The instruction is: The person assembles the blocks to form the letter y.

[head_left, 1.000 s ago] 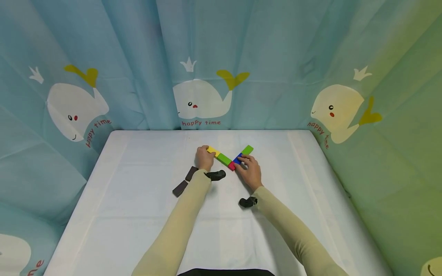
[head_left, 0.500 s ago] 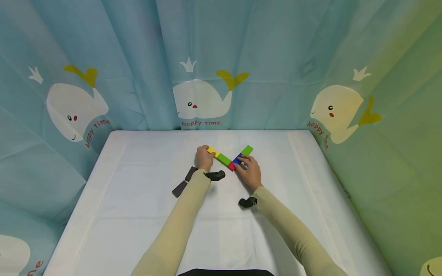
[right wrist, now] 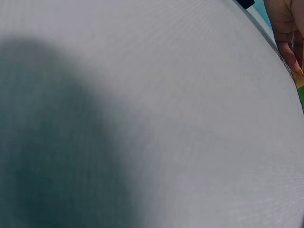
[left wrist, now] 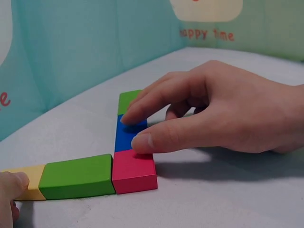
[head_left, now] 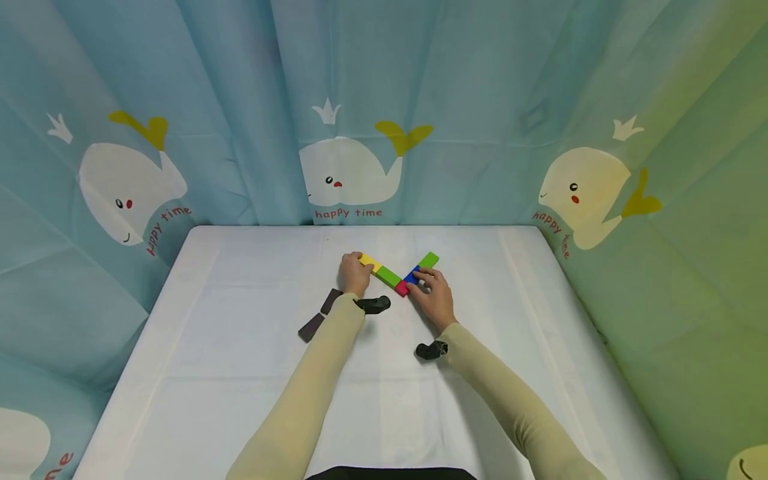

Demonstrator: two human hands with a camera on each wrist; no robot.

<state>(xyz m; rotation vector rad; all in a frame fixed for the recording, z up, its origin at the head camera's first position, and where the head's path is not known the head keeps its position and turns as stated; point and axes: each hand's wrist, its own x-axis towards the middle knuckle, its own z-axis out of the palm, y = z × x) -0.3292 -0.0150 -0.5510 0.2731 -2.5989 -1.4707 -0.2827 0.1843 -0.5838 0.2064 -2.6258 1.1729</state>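
Note:
Toy blocks form a V on the table. Its left arm is a yellow block (head_left: 369, 263) and a green block (head_left: 388, 277); a red block (left wrist: 135, 172) makes the corner. From there a blue block (left wrist: 123, 135) and a second green block (head_left: 429, 259) run away to the right. My left hand (head_left: 357, 275) pinches the yellow block at the outer end. My right hand (head_left: 437, 298) lies over the other arm, index fingertip on top of the blue block and thumb tip by the blue-red joint. The right wrist view catches the left fingers (right wrist: 288, 47) at its edge.
Two dark brown blocks, one nearer (head_left: 311, 327) and one farther (head_left: 331, 301), lie left of the left forearm. A white cloth (head_left: 240, 347) covers the table. Whale-print curtains (head_left: 480, 87) rise behind and at the sides. Black wrist mounts (head_left: 374, 305) project inward from the sleeves.

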